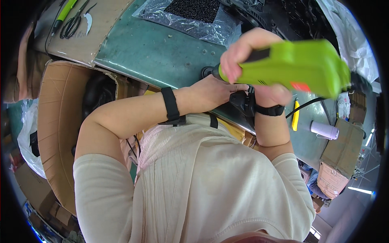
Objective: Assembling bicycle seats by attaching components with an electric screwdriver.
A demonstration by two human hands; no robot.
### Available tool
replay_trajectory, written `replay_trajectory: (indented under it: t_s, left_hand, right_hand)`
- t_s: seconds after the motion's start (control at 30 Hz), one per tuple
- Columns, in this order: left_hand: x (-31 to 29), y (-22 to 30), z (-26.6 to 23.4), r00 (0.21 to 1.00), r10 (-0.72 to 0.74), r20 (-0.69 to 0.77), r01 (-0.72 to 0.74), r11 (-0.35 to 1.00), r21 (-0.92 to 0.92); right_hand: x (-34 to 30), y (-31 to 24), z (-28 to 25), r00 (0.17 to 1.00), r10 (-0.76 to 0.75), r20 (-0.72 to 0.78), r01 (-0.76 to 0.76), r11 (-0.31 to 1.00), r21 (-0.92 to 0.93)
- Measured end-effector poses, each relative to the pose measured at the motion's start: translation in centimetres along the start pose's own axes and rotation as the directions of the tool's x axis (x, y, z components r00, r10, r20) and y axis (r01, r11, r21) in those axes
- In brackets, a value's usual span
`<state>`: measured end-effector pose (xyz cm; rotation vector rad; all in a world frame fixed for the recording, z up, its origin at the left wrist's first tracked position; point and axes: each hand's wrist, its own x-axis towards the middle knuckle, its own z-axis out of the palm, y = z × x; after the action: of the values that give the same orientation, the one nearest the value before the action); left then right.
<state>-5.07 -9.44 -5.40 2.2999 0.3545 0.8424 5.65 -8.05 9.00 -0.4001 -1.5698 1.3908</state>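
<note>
A bright green power screwdriver (304, 65) with a dark grip patch and an orange-red mark lies sideways across the view, blurred. My right hand (253, 46) is wrapped round its front half, with the tool's dark tip pointing left. Below that tip, at the bench edge, my left hand (212, 91) bends over a small black part (207, 72) with a rounded end. Most of that part is hidden under the left fingers, and the tool covers some of them. Whether the tip touches the part I cannot tell.
On the green bench (150, 52) lies a clear plastic bag (186, 26) with many small black screws. Scissors (73, 26) rest at the far left. A yellow cutter knife (296, 115) and lilac bottle (324, 130) are at right. A cardboard box (58, 121) holding black pieces stands left.
</note>
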Motion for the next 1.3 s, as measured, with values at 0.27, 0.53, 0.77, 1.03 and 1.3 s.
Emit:
replay_trajectory:
  t_s: [0.27, 0.53, 0.77, 1.03, 1.3]
  left_hand:
    - [1.1, 1.1, -3.9, 0.976, 0.059, 0.209, -0.126, 0.937, 0.327]
    - [4.2, -0.6, -11.5, 0.938, -0.276, 0.209, 0.264, 0.961, 0.082]
    - [9.1, -12.6, -15.9, 0.950, -0.309, -0.049, 0.286, 0.794, 0.536]
    - [10.6, -14.1, -15.1, 0.857, -0.513, 0.042, 0.411, 0.730, 0.545]
    - [9.8, -13.0, -14.3, 0.825, -0.553, -0.116, 0.526, 0.826, -0.200]
  right_hand:
    - [-3.3, -12.0, -8.3, 0.923, -0.376, 0.086, 0.384, 0.917, -0.109]
    - [-17.0, -13.3, -10.1, 0.802, -0.431, -0.413, 0.312, 0.892, -0.326]
    - [-18.9, -8.6, -9.5, 0.593, -0.311, -0.743, -0.023, 0.916, -0.401]
    - [-20.8, -5.9, -9.2, 0.540, -0.283, -0.792, -0.090, 0.917, -0.389]
    - [-21.1, -5.2, -9.3, 0.690, -0.261, -0.675, -0.140, 0.867, -0.478]
